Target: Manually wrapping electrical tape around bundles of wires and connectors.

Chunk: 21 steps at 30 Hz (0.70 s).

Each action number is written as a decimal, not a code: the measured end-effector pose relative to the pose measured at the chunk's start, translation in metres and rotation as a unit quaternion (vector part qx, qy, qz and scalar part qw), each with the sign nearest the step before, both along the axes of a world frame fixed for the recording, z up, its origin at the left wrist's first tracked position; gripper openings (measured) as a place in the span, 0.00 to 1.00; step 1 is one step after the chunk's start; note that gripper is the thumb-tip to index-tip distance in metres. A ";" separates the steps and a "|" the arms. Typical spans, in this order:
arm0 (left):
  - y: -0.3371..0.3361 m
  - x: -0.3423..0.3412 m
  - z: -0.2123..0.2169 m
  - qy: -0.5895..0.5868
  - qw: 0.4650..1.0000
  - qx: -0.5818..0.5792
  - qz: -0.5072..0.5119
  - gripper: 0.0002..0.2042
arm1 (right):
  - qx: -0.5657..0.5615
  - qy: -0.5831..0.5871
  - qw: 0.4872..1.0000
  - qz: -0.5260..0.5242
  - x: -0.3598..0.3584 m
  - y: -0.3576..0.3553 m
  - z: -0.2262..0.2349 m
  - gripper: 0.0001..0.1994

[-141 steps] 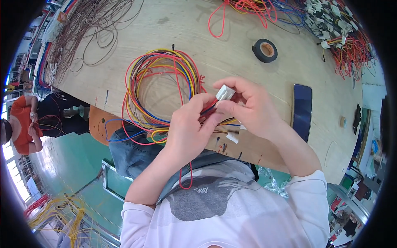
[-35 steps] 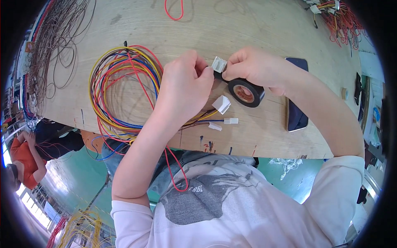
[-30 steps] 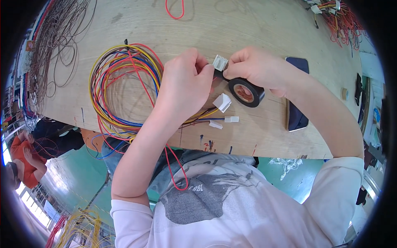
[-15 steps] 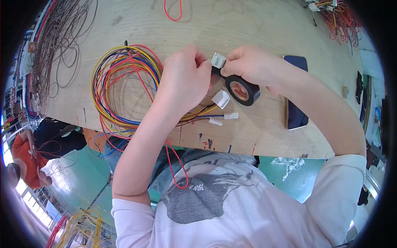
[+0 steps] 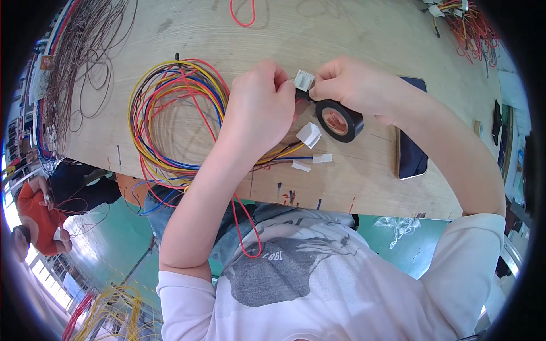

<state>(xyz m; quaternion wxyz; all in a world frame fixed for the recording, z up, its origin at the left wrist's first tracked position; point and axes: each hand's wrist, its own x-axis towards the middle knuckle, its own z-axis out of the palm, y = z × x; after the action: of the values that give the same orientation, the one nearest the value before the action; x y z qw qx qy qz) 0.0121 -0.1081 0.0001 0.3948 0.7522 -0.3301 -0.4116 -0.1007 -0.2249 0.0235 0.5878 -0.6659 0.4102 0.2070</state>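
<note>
Since the earliest frame, the black electrical tape roll [image 5: 354,121] has come from well beyond the hands to just below the right hand [image 5: 354,85], and the coiled wire bundle [image 5: 215,91] appears farther left. Under both hands spreads the wooden table [image 5: 364,40]; the red, yellow, blue and dark wires of the bundle loop on it to the left of the left hand [image 5: 263,101]. That hand is nearly closed, thumb and fingers pinching one end of a black tape strip [image 5: 303,95]; what else it grips is hidden. The right hand pinches the strip near the roll, other fingers curled. A smartphone [image 5: 412,153] lies partly beneath the right forearm. Between the fingertips stands a white multi-pin connector [image 5: 305,80], and a smaller white connector [image 5: 322,158] rests below the hands.
</note>
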 end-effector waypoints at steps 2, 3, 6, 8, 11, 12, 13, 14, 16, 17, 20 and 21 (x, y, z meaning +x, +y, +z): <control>0.000 -0.001 -0.002 -0.017 1.000 -0.015 -0.011 0.05 | -0.005 0.006 1.000 -0.002 0.000 0.000 0.000 0.07; 0.001 -0.001 -0.003 -0.016 1.000 -0.015 -0.011 0.05 | -0.009 0.011 1.000 -0.005 0.001 -0.001 -0.001 0.07; 0.004 -0.001 -0.003 0.059 0.998 -0.025 0.013 0.05 | -0.013 0.015 1.000 -0.007 0.003 0.001 -0.004 0.07; 0.005 0.000 -0.003 0.099 0.994 -0.039 0.015 0.03 | -0.012 0.020 1.000 -0.004 0.005 0.001 -0.001 0.07; 0.005 -0.004 -0.001 0.060 0.997 -0.048 0.022 0.03 | -0.009 0.012 1.000 -0.006 0.003 0.001 0.000 0.07; 0.005 -0.004 -0.001 0.060 0.997 -0.049 0.022 0.03 | -0.005 0.001 1.000 -0.014 0.001 0.001 -0.001 0.07; 0.004 -0.005 -0.001 0.058 0.997 -0.043 0.021 0.03 | -0.006 0.002 1.000 -0.014 0.001 0.002 -0.003 0.07; 0.004 -0.005 -0.001 0.056 0.998 -0.037 0.020 0.03 | -0.014 0.001 1.000 -0.015 0.001 0.002 -0.004 0.07; 0.004 -0.002 -0.007 -0.018 0.998 -0.059 -0.006 0.03 | -0.022 0.000 1.000 -0.016 0.001 0.002 -0.003 0.07; 0.005 0.000 -0.009 -0.093 0.992 -0.080 -0.032 0.03 | -0.034 0.004 0.999 -0.010 0.002 0.003 -0.002 0.07; 0.007 0.002 -0.012 -0.088 0.990 -0.101 -0.031 0.03 | -0.052 0.014 0.999 0.007 0.005 0.003 0.001 0.06; 0.007 0.003 -0.010 -0.088 0.991 -0.100 -0.032 0.03 | -0.059 0.017 0.998 0.020 0.006 0.003 0.002 0.06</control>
<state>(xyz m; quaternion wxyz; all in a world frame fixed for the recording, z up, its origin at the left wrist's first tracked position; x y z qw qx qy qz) 0.0151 -0.1007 -0.0103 0.4240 0.7312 -0.4269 -0.3216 -0.0948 -0.2222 0.0255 0.5359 -0.7038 0.4185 0.2056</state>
